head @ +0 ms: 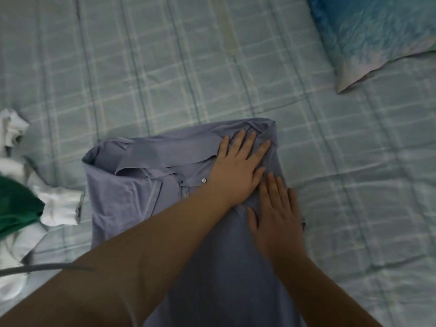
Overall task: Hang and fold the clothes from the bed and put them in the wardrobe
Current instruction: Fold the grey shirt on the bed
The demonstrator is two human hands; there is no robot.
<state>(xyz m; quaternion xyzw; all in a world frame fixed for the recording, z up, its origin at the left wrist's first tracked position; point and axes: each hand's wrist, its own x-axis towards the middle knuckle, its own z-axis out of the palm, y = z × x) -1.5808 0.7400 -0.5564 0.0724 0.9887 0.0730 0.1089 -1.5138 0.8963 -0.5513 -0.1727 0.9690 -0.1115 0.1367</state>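
My left hand (238, 168) and right hand (276, 215) lie flat, fingers straight, on the blue shirt (141, 199) — to press its fold smooth against the bed (165, 67).

Shirt (151, 190) runs off the bottom edge, hem not visible. The forearms cover much of its lower front. Left hand (238, 171) and right hand (273, 223) lie flat and hide the cloth under them. Green garment (16, 208) is cut by the left edge, type unclear. White clothes (59, 206) are blurred and partly out of frame. Grey strip (47, 267) is blurred, can't identify it. Pillow (377, 31) is clipped at the top and right.
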